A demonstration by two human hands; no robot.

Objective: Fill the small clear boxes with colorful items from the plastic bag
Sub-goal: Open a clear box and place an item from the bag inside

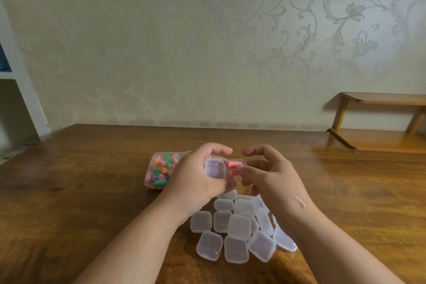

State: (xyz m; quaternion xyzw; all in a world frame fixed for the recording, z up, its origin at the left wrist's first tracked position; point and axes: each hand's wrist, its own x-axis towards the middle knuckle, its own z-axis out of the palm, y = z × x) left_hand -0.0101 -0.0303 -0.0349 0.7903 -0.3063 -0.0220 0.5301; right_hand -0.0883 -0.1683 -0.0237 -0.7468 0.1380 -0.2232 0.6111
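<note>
Above the bench (92, 191), the left hand (196, 175) has its fingers clamped on an open clear box (214, 168). The right hand (272, 175) has its fingers pinching a pink piece (234, 166) at the box's rim. Both prob. light; the box looks stiff & slick (best held by its side walls). The plastic bag (159, 173) lies just left, w/ spare boxes (235, 233) nearer the person.

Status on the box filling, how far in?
Early. Done: no filled box in view; the pile of boxes on the table all look empty. In hand: the left hand holds an open box, the right hand pinches a pink item at it. Left: the whole pile, and the bag is full of colorful pieces.
</note>
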